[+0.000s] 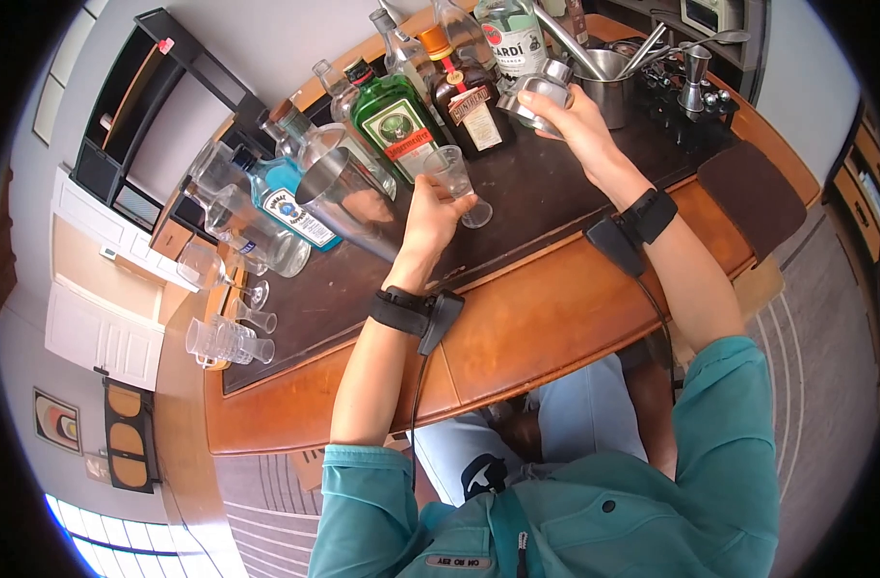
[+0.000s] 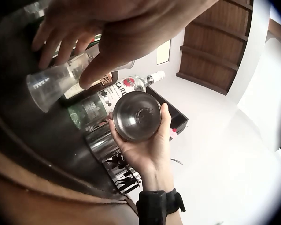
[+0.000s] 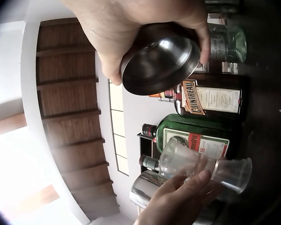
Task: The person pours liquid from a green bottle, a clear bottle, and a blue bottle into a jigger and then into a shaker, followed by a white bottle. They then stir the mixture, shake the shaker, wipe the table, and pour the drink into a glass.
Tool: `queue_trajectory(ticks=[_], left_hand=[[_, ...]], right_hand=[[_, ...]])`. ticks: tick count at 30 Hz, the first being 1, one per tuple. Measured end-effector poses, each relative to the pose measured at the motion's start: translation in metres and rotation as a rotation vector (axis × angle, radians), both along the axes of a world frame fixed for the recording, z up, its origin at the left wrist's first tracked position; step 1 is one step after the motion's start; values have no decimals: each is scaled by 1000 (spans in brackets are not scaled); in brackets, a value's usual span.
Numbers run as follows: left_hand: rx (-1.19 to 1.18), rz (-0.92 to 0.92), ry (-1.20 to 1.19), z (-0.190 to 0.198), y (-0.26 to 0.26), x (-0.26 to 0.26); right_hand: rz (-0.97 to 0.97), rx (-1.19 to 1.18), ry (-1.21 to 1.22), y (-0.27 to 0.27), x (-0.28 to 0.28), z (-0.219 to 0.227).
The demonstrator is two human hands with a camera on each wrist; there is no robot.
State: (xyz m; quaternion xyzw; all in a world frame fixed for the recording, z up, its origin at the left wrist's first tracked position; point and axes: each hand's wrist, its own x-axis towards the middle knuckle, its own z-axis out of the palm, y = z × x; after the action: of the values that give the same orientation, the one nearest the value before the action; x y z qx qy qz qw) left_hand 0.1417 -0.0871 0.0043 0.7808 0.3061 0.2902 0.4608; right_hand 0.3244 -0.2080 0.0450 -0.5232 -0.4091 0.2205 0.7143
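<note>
A clear double-ended jigger point(image 1: 447, 171) stands on the dark tabletop, and the left hand point(image 1: 430, 220) pinches it near its narrow middle. The right hand point(image 1: 589, 135) holds a steel shaker top point(image 1: 539, 94) off the table, to the right of the jigger; in the right wrist view its hollow underside point(image 3: 161, 65) shows between thumb and fingers. A large steel shaker tin point(image 1: 351, 200) stands just left of the left hand. Behind the jigger are a green bottle point(image 1: 394, 120) and a brown Cointreau bottle point(image 1: 471, 106).
A blue bottle point(image 1: 284, 200) and clear glassware point(image 1: 230, 342) stand at the left. A clear Bacardi bottle point(image 1: 510, 43), a steel container with tools point(image 1: 604, 94) and a metal jigger point(image 1: 693, 79) are at the back right. The brown leather edge point(image 1: 546, 303) runs along the front.
</note>
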Motion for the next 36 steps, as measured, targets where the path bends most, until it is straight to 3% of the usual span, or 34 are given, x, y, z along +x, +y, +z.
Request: queue_trajectory(ticks=[9, 13, 15, 16, 17, 22, 23, 25, 36], left_hand=[[17, -5, -94, 11, -4, -10], [157, -23, -185, 50, -27, -38], [296, 55, -184, 78, -42, -56], [409, 171, -48, 92, -46, -66], [619, 208, -114, 96, -41, -74], [842, 565, 185, 126, -32, -113], [844, 567, 184, 127, -30, -118], [1073, 727, 368, 126, -21, -125], [1361, 872, 520, 112, -3, -129]], right_hand=[[-21, -3, 5, 3, -1, -4], [-12, 2, 3, 4, 1, -4], [-19, -17, 7, 6, 4, -6], [-28, -38, 7, 7, 4, -8], [-23, -38, 9, 6, 4, -8], [-5, -42, -22, 4, 4, -7], [-2, -37, -25, 4, 4, -7], [7, -40, -27, 2, 2, -4], [-72, -18, 16, 5, 3, -7]])
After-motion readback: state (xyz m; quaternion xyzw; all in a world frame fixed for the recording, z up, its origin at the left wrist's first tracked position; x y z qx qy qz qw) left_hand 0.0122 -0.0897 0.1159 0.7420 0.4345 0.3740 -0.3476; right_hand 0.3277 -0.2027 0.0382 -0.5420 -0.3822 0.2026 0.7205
